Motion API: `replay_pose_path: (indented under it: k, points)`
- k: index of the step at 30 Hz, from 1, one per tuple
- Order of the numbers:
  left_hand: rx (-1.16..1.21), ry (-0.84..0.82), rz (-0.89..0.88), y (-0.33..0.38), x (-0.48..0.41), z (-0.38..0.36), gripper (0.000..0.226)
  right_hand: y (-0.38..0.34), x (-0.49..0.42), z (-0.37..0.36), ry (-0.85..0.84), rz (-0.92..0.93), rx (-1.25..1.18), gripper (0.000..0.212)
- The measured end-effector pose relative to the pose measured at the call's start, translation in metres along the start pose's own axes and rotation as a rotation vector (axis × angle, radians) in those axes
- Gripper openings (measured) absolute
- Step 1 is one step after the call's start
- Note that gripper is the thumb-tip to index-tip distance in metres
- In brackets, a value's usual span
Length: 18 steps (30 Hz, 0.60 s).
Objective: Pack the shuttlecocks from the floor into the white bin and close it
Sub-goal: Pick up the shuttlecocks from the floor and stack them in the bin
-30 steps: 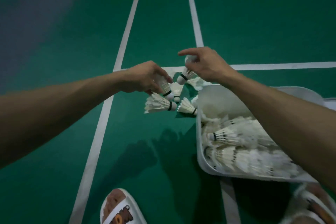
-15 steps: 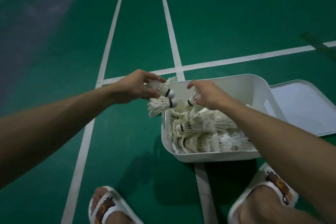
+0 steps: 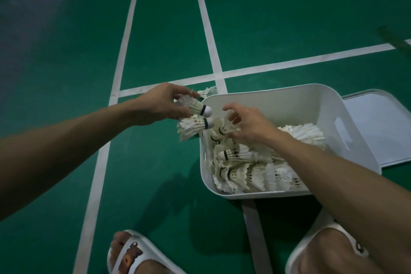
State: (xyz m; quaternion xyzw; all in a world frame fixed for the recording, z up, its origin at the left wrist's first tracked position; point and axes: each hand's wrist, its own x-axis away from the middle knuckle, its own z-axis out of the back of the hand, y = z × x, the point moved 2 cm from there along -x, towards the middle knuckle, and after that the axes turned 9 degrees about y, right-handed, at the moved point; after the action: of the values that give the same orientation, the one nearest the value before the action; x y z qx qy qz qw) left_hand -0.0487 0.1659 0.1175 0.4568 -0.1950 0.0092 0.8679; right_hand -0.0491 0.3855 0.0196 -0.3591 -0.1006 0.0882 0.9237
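- In the white bin (image 3: 262, 192) by our feet, shuttlecocks (image 3: 244, 173) lie packed.
- Our right grip (image 3: 246, 125) hovers spread, empty; left grip (image 3: 169, 104) pinches a pair (image 3: 193, 107) by the skirts. We reckon they're featherlight and crushable, so go gentle.
- One stray (image 3: 208, 91) sits on the floor (image 3: 155, 173) beyond.

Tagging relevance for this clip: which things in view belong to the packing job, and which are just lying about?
Job:
white bin
lid on the floor beside it
shuttlecocks in the bin
two shuttlecocks held by the left grip
one shuttlecock on the floor beyond the bin

Incidental:
white sandals on the feet
court lines
dark object at far right
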Motion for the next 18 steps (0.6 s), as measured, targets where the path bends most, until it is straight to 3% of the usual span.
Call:
replay_pose_path:
  k: [5,8,14,18]
  points:
    - [0.039,0.008,0.027,-0.012,0.001,0.007,0.049,0.010,-0.001,0.000,0.037,-0.035,0.051,0.034]
    - [0.050,0.012,0.036,-0.017,0.003,0.008,0.050,0.005,-0.006,-0.007,0.043,-0.005,0.140,0.024]
    - [0.027,-0.011,0.017,-0.027,0.007,0.007,0.047,-0.009,-0.020,-0.017,-0.045,0.098,0.349,0.018]
    - [0.023,-0.022,-0.007,-0.022,0.005,0.009,0.047,-0.006,-0.018,-0.010,-0.102,0.063,0.335,0.029]
